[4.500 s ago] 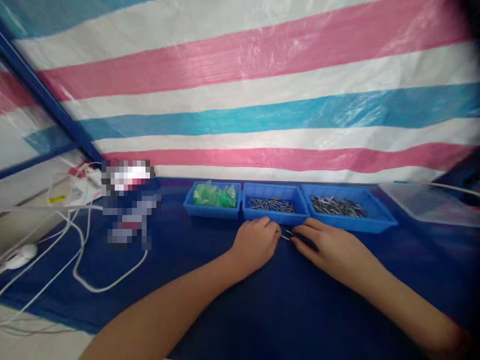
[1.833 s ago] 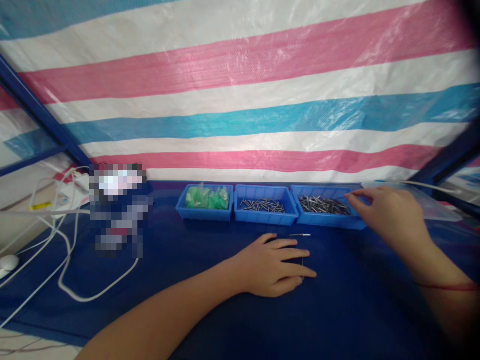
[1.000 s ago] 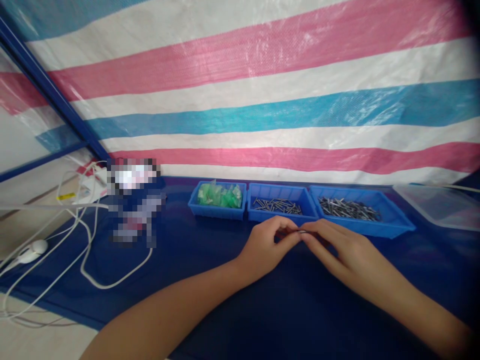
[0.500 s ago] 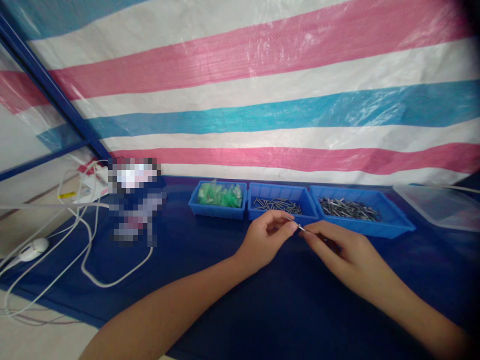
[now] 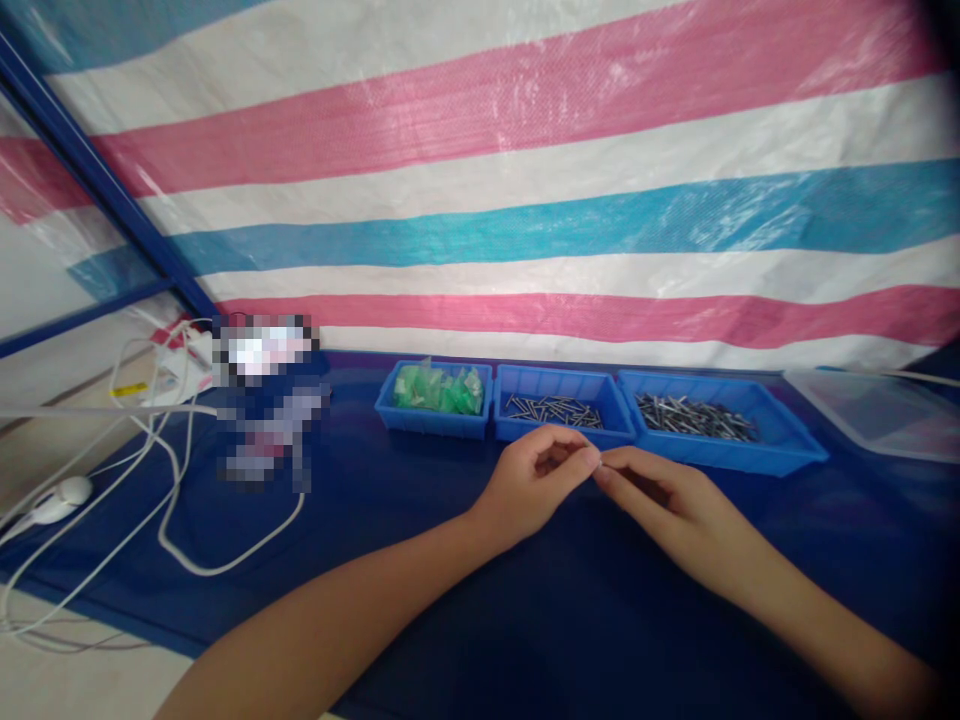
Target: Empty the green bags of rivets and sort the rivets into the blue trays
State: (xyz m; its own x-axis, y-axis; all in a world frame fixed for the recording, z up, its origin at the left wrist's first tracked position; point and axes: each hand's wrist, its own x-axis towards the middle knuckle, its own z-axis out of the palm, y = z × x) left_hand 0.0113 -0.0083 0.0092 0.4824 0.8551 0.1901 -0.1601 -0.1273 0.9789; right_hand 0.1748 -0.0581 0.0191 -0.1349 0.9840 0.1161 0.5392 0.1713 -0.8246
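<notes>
My left hand (image 5: pixel 536 475) is closed in a pinch, with thumb and forefinger meeting the fingertips of my right hand (image 5: pixel 667 495). The right hand is pinched as well. Between the two sits a small metal fastener (image 5: pixel 600 464), mostly covered by the fingers; whether it is a screw or a nail cannot be made out. Behind the hands stand three blue bins. Green plastic packets (image 5: pixel 439 389) fill the left one, thin screw-like fasteners (image 5: pixel 555 411) lie in the middle one, and a heap of short grey metal pieces (image 5: pixel 690 417) is in the right one.
All this rests on a dark blue table (image 5: pixel 420 500). A clear plastic lid or tray (image 5: pixel 874 415) lies at the far right. White cables (image 5: pixel 247 555) and a white mouse-like device (image 5: pixel 71 497) are at the left. A striped plastic sheet (image 5: pixel 525 230) hangs behind.
My fingertips have come together, the right hand moving slightly left, so the metal shaft that showed between them is now almost hidden. The bins stay as they were.
</notes>
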